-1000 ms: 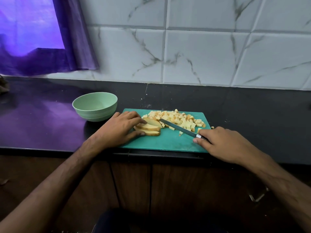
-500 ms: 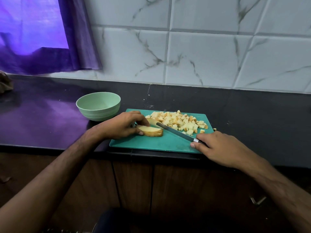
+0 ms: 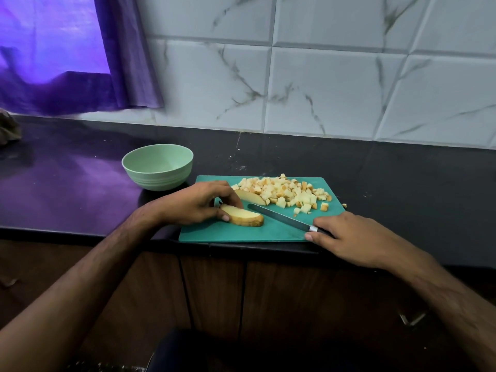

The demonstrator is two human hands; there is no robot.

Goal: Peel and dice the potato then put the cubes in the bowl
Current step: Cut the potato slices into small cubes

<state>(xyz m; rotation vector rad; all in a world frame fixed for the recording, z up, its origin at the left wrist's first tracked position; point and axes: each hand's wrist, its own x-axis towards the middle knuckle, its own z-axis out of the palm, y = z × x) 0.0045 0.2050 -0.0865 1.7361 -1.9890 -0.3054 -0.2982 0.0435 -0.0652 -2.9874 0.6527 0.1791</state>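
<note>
While the left hand (image 3: 194, 202) is curled over the near end of a potato slice (image 3: 243, 215), that slice is pinched between thumb and fingertips and kept flat on the green cutting board (image 3: 273, 232); its left end is hidden under the fingers. A knife (image 3: 281, 218) is gripped by the right hand (image 3: 357, 237), the handle almost wholly swallowed by the fingers so that only a pale collar at the blade's base is seen. The blade is laid low across the board, tip pointing toward the held slice and lying just beside it; whether the edge is touching the board cannot be told. A second potato slice (image 3: 251, 196) is partly covered by the left hand's knuckles and lies against the heap of diced potato cubes (image 3: 287, 193) along the board's far side. One stray cube (image 3: 344, 205) is seen just off the board's right edge. A pale green bowl (image 3: 157, 167) is set on the dark countertop (image 3: 402, 178) just beyond the board's left corner, nothing showing inside it. At the far left edge a brownish lump (image 3: 8, 128) is cut off by the frame and cannot be identified. A purple curtain (image 3: 115, 63) is hung over the tiled wall (image 3: 322, 84).
</note>
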